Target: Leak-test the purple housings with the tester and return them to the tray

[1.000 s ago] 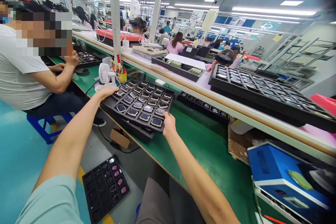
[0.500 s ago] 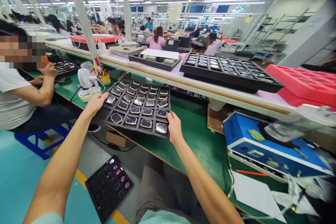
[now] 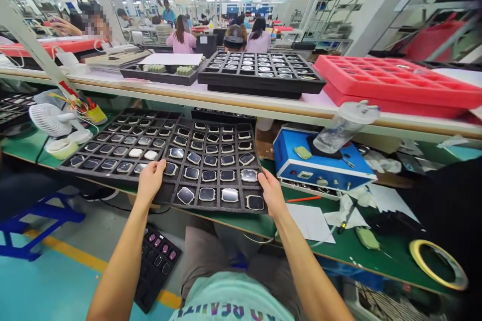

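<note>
My left hand [image 3: 151, 180] grips the left edge of a black foam tray [image 3: 196, 189], fingers closed on its rim. At the tray's right edge, my right hand [image 3: 271, 191] pinches the border. Several square watch cases with dark faces sit in the compartments, such as a watch case [image 3: 255, 202] at the near right corner. The held tray is over the green bench, and its left side meets or overlaps a second black tray [image 3: 98, 173] of similar watch cases. Whether it rests on the bench cannot be told.
A shelf [image 3: 181, 96] above the bench carries black trays and a red tray [image 3: 391, 85]. To the right stands a blue machine [image 3: 320, 160]. A white fan [image 3: 52, 120] is at the left. Another tray [image 3: 154, 271] lies low near the floor, left of my legs.
The view has turned right and down. Both hands have carried the tray right relative to the bench, and the second watch tray now shows at its left.
</note>
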